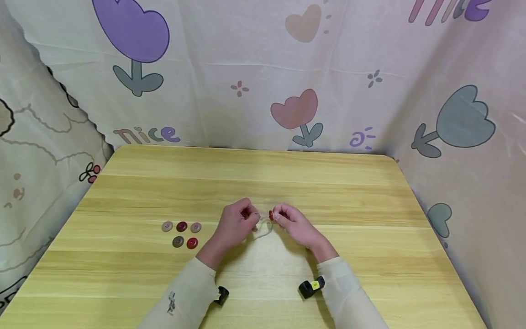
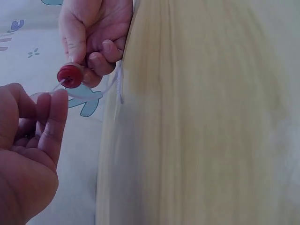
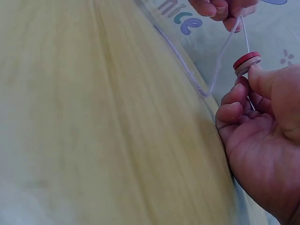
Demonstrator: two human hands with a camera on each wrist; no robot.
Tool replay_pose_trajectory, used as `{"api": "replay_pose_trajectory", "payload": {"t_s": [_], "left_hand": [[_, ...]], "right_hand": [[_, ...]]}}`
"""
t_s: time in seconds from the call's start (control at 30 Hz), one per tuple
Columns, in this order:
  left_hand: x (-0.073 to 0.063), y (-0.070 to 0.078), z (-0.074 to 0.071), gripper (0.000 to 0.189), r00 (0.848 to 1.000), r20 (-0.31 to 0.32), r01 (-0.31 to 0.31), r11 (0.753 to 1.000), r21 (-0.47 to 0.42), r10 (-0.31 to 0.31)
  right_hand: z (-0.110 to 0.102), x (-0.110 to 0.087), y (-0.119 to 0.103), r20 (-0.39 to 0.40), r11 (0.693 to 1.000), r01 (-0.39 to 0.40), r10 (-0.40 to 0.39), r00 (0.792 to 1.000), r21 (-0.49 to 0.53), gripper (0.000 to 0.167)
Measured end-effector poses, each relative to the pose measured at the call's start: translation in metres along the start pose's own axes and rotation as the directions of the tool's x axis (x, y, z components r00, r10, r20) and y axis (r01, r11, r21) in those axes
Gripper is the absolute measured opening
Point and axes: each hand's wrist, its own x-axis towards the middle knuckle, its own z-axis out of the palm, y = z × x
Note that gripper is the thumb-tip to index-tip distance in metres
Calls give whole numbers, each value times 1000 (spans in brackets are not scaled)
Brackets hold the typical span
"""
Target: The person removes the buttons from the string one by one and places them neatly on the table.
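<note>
Above the middle of the table, my left hand point(image 1: 237, 220) pinches a thin whitish string point(image 3: 177, 53) between thumb and fingertips. Facing it, my right hand point(image 1: 297, 225) holds a small stack of buttons point(image 3: 247, 61), red on the left-hand side with paler ones behind. The string runs from the left fingers into the red button point(image 2: 70, 77), and in the right wrist view it shows again beneath the stack, by the curled fingers. A loose length of string droops in a curve between the hands.
Left of the left hand lie several loose buttons: a dark red button point(image 1: 181, 226), a red button point(image 1: 192, 243), a grey-brown button point(image 1: 178, 241) and pinkish ones. The wooden table point(image 1: 349, 192) meets a printed cloth point(image 1: 213, 55) at its back.
</note>
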Motion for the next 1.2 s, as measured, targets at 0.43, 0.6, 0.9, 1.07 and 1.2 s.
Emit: {"api": "replay_pose_trajectory", "payload": {"t_s": [0.43,0.6,0.9,1.07,1.2], "left_hand": [[5,-2,3,15,998,-52,22,999,33,-20],[6,-1,4,14,999,-8,37,993,113,-37],[7,2,3,13,1000,25,-11,960,280,4],[7,2,5,21,996,29,-94,932,351,89],[6,1,6,23,992,64,-125,951,283,111]], "right_hand": [[-1,-1,0,43,1000,8,-8,999,20,20],[-1,-1,0,63,999,30,-32,997,28,19],[-3,-2,-1,52,999,22,-24,998,32,26],[-3,-3,-2,47,1000,4,-5,999,30,27],[-2,-2,0,35,1000,-6,6,999,25,25]]}}
